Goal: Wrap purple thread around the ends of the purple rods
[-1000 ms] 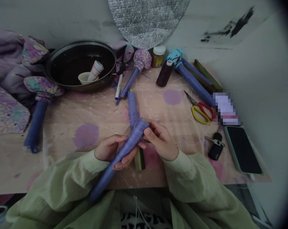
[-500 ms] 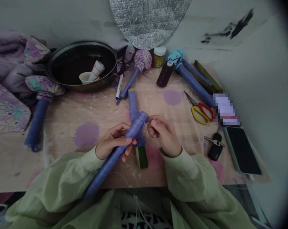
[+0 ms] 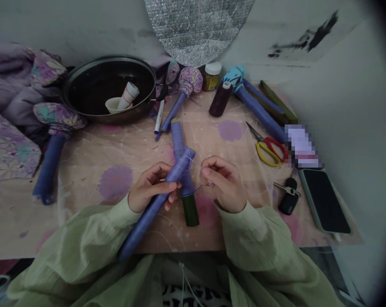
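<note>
My left hand is wrapped around a stick closely wound with purple thread. It slants from near my lap up to the middle of the table. Just right of its upper end, my right hand is closed in a pinch on a fine thread, of which only a little shows by the stick's tip. Behind the held stick lies a second purple-wound piece, with its bare dark green end towards me. A short purple strand sticks out beside it.
To the right are scissors with red and yellow handles, keys and a phone. A dark bottle, a jar, a marker and a black pan stand or lie farther back. A cloth-headed purple stick lies left.
My left hand has shifted its hold, thumb now over the stick. My right hand has come away from the stick's upper end to the right, fingers pinched.
</note>
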### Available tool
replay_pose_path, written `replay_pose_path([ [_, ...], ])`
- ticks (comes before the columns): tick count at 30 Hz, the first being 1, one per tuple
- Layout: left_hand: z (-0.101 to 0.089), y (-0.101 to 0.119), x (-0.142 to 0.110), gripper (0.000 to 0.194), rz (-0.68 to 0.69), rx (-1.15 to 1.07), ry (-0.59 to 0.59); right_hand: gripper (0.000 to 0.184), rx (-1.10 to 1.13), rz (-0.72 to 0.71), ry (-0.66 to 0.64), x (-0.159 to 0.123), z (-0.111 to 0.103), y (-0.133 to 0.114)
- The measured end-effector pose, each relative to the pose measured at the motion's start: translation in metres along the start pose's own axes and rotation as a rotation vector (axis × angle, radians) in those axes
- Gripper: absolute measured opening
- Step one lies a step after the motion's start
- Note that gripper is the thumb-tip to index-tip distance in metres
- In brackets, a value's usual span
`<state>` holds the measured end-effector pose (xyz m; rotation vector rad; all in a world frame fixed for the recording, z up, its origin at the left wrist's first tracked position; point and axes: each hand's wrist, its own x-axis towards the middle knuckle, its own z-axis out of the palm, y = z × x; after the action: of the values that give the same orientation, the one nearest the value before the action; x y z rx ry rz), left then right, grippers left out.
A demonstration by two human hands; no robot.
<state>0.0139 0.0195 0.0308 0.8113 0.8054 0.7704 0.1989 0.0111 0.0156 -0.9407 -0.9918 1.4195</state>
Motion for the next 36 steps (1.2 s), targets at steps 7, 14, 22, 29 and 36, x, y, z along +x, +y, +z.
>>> replay_pose_path([
  [7,-0.006,-0.001,-0.001,0.016,-0.013,-0.049,-0.084,0.011,0.015,-0.003,0.011,0.002,0.0,0.001],
  [14,-0.006,0.001,-0.003,0.013,-0.058,-0.136,-0.163,0.015,0.0,0.011,0.002,0.003,0.001,0.003],
  [22,-0.007,0.001,-0.002,0.014,-0.09,-0.183,-0.218,0.016,-0.013,0.028,-0.012,0.004,0.003,0.006],
  [29,-0.008,0.004,0.0,0.02,-0.144,-0.188,-0.293,0.017,-0.021,0.028,-0.039,0.005,0.004,0.006],
  [36,-0.018,-0.002,0.0,0.031,-0.215,-0.311,-0.395,0.015,-0.012,0.021,-0.05,0.005,0.005,0.003],
])
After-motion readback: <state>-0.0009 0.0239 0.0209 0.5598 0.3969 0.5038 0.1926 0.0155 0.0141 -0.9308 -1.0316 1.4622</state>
